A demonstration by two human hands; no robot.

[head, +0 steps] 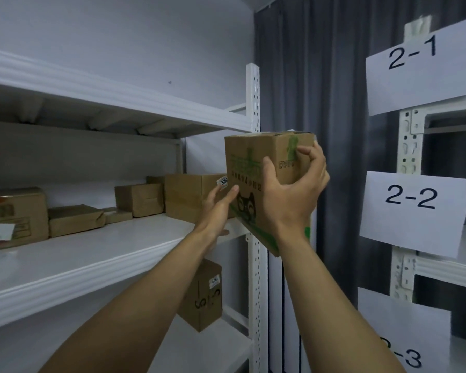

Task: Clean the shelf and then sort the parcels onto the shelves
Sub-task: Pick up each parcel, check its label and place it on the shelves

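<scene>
Fingers [306, 152] of the right hand [291, 195] curl round the cardboard box's [249, 162] right side, thumb on its front. The left hand [217, 208] presses fairly straight fingers to its left edge. The box sits tilted at the middle shelf's [92, 265] right front corner, beside the upright post [253, 103]. The shelf's front strip is bare; other parcels [140, 199] line the back.
</scene>
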